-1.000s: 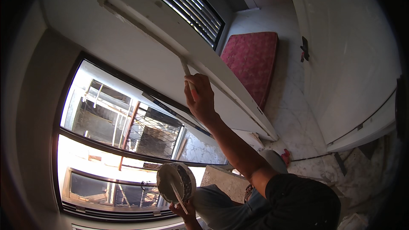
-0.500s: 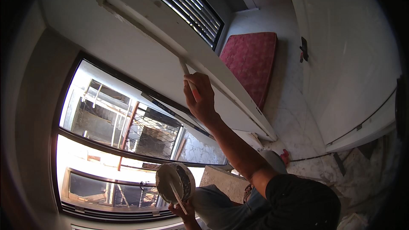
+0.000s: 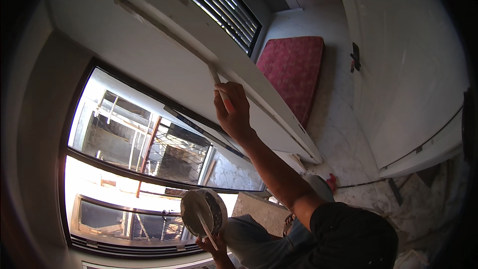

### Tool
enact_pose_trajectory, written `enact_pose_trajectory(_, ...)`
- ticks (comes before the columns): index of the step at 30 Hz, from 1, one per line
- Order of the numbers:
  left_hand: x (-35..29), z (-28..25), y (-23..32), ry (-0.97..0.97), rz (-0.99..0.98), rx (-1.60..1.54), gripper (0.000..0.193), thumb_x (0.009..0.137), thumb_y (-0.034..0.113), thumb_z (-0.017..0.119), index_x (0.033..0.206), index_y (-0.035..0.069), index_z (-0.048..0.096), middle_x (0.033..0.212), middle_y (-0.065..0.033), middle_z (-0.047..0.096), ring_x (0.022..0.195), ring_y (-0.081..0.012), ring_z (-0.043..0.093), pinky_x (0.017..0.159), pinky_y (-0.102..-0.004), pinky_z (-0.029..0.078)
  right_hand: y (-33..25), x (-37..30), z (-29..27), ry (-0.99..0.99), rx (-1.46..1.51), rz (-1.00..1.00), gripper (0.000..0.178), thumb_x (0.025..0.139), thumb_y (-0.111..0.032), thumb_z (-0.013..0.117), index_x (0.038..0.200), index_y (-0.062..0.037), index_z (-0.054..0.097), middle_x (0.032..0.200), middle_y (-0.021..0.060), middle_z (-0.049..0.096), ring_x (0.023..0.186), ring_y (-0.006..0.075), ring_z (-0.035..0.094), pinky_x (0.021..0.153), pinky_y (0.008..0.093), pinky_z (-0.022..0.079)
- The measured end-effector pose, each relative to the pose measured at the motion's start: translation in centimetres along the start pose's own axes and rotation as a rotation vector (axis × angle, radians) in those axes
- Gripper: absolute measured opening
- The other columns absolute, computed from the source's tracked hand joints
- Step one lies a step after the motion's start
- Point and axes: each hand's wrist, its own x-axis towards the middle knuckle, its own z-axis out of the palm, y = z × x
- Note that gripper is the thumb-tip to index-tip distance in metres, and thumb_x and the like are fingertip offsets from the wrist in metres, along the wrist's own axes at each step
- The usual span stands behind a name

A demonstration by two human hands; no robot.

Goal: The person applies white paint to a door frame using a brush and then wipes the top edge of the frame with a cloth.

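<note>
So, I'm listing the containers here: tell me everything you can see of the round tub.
The tub is short and round, its outer wall dark with pale smears, its inside greyish; its material is unclear. Its open mouth tilts toward the picture's left. A slim pale stick runs from inside over the lower rim, where the left hand holds it.

Two grips in sight: left grip [image 3: 217,248], right grip [image 3: 234,112]. One tub [image 3: 218,208]. Two thin sticks: lower stick [image 3: 204,226], upper stick [image 3: 214,76]. One red mattress [image 3: 291,72]. One slatted window [image 3: 219,10], one black-framed window [image 3: 129,171]. One white door [image 3: 413,69], one dark handle [image 3: 355,57].
</note>
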Motion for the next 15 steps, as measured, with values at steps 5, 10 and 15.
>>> enact_pose_trajectory(5, -0.5, -0.6, -1.7, 0.017, -0.011, -0.109, 0.062, 0.087, 0.012, 0.063, 0.134, 0.022, 0.025, 0.14, -0.025, 0.045, 0.113, -0.0384, 0.059, 0.084, -0.052, 0.059, -0.2, 0.0, -0.3, 0.031, 0.024, -0.05, 0.023, 0.084, 0.001, 0.067, 0.106, -0.0044, 0.061, 0.093, 0.0122, 0.06, 0.088, 0.0283, 0.06, 0.074, 0.0388, 0.051)
enact_pose_trajectory(10, 0.0, 0.8, -0.8, 0.009, 0.166, -0.05, 0.064, 0.085, 0.008, 0.065, 0.132, 0.023, 0.024, 0.138, -0.0248, 0.045, 0.108, -0.0363, 0.062, 0.082, -0.0512, 0.06, 0.2, 0.0, -0.5, 0.004, -0.017, -0.015, 0.022, 0.084, 0.001, 0.067, 0.105, -0.0046, 0.06, 0.092, 0.0119, 0.06, 0.087, 0.0278, 0.06, 0.074, 0.0385, 0.051)
enact_pose_trajectory(15, 0.0, 0.4, -0.2, 0.034, -0.079, -0.586, 0.076, 0.077, -0.003, 0.072, 0.131, 0.021, 0.024, 0.134, -0.0236, 0.049, 0.105, -0.0321, 0.063, 0.082, -0.047, 0.06, 0.6, -0.8, -0.8, -0.005, -0.019, -0.019, 0.022, 0.085, 0.001, 0.067, 0.105, -0.005, 0.06, 0.092, 0.012, 0.06, 0.087, 0.0275, 0.06, 0.073, 0.0378, 0.051)
